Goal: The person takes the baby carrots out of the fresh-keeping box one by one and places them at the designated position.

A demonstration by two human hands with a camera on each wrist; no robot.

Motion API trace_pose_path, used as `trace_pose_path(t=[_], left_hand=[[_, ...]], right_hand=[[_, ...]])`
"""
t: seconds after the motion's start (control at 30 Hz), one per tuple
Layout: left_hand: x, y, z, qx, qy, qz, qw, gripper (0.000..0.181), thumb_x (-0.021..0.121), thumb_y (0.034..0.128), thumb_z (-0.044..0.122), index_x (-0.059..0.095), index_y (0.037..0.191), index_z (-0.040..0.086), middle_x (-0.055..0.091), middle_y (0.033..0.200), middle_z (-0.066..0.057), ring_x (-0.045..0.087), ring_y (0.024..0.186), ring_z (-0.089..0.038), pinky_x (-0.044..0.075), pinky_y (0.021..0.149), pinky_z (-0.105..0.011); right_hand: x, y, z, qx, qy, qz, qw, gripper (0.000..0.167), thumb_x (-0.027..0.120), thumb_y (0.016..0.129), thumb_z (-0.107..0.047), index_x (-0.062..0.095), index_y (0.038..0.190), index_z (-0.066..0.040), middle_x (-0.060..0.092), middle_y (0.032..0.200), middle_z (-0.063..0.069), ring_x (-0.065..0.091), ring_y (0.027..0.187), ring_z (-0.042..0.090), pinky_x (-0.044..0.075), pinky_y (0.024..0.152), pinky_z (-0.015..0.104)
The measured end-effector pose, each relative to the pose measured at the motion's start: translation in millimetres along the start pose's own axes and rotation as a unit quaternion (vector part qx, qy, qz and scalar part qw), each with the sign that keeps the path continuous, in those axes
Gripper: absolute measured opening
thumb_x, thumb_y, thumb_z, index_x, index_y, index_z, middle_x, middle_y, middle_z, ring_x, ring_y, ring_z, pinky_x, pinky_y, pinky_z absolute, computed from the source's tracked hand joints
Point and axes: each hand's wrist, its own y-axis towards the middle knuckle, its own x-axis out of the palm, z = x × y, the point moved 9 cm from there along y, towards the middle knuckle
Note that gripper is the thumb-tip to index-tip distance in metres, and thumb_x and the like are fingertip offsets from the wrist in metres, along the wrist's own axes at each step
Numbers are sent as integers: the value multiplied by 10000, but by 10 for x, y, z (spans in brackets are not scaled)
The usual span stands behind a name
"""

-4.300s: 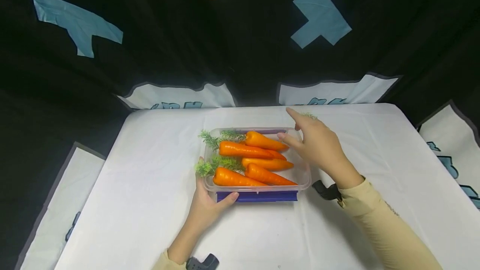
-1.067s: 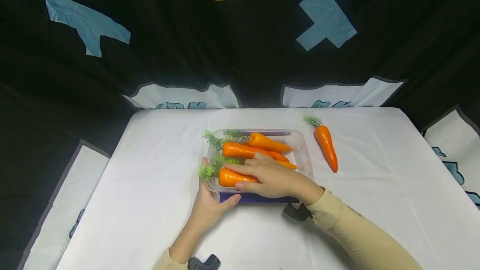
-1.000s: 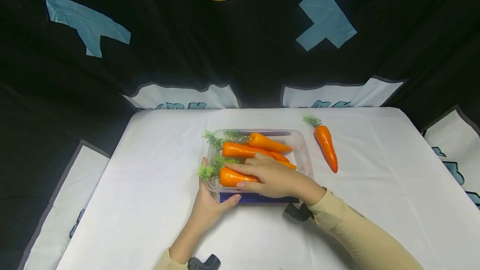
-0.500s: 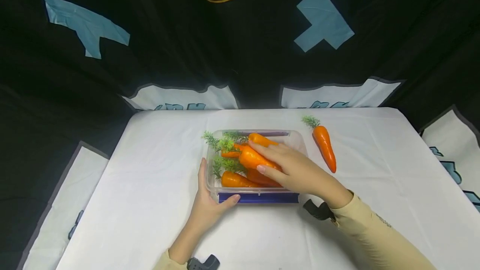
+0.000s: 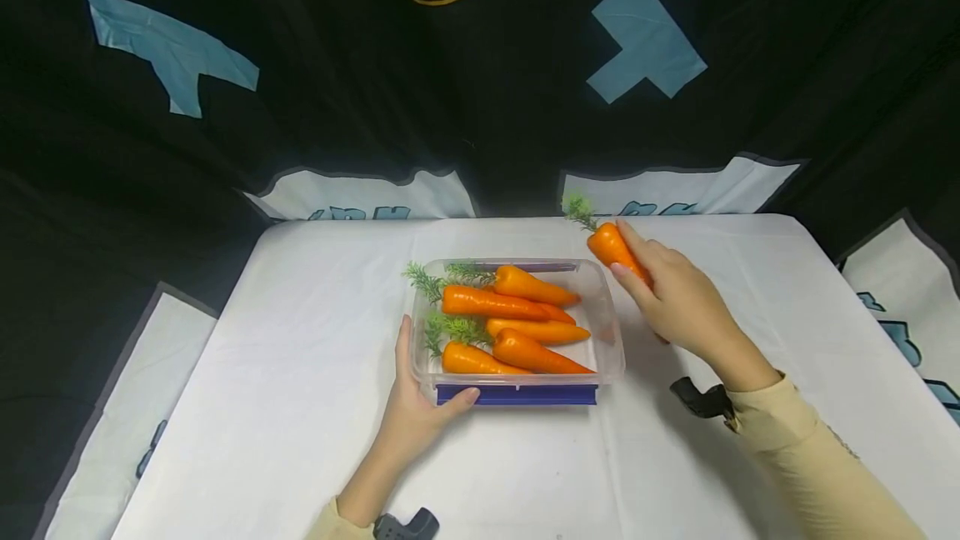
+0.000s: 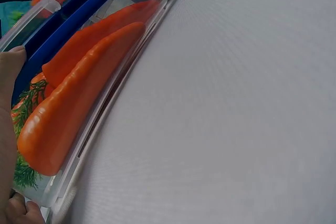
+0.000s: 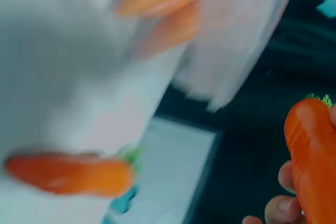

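Note:
My right hand [image 5: 678, 294] holds a toy-like orange carrot [image 5: 612, 248] with a green leafy top, raised right of the container. Its fingers lie along the carrot's body. Below it, another carrot [image 7: 73, 174] lies on the table, seen blurred in the right wrist view and almost wholly hidden by the hand in the head view. A clear plastic food container [image 5: 611, 348] with blue side flaps [image 5: 517, 395] stands mid-table, holding several carrots [image 5: 536, 332]. My left hand [image 5: 412, 411] grips its near left corner, thumb on the front flap and fingers along the left wall.
A white cloth [image 5: 285, 373] covers the table. Behind the far edge hangs a black curtain [image 5: 420, 107] with blue and white shapes. Each wrist carries a dark camera mount, such as the right one [image 5: 701, 398].
My right hand has taken a carrot out of the container and carried it right and away, over the carrot on the table. My left hand has stayed on the container's corner.

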Motion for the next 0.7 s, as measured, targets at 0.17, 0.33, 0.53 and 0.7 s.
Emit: trace_pose_path(t=[0.17, 0.33, 0.53, 0.7], left_hand=[[-5, -6, 6, -3, -32, 7, 10000, 1264, 871, 754, 312, -109, 1531, 498, -16, 1683, -31, 92, 1541, -349, 126, 1193, -673], [-11, -4, 4, 26, -66, 41, 10000, 1269, 877, 748, 297, -99, 1534, 497, -11, 1684, -38, 89, 1543, -338, 127, 1200, -661], [-6, -2, 6, 76, -64, 51, 9999, 1277, 882, 740, 296, -95, 1540, 486, -9, 1683, -41, 88, 1543, -334, 128, 1204, -654], [-7, -8, 17, 86, -92, 39, 9999, 1281, 882, 740, 294, -82, 1579, 379, 0, 1683, -44, 107, 1540, -336, 133, 1203, -653]], right_hand=[[3, 15, 399, 454, -345, -13, 9984, 670, 447, 1033, -460, 196, 1599, -203, 620, 1149, 211, 571, 880, 335, 495, 673, 472], [59, 36, 792, 880, -511, -8, 9948, 687, 385, 1041, -494, 163, 1603, -167, 588, 1186, 287, 586, 891, 407, 478, 650, 513], [201, 30, 1204, 1518, -624, -292, 9860, 761, 322, 1030, -561, 94, 1602, -114, 544, 1200, 330, 570, 831, 400, 512, 642, 503], [311, -13, 1440, 1792, -687, -534, 9800, 749, 339, 1045, -510, 75, 1594, -74, 518, 1210, 357, 580, 851, 450, 517, 655, 551]])
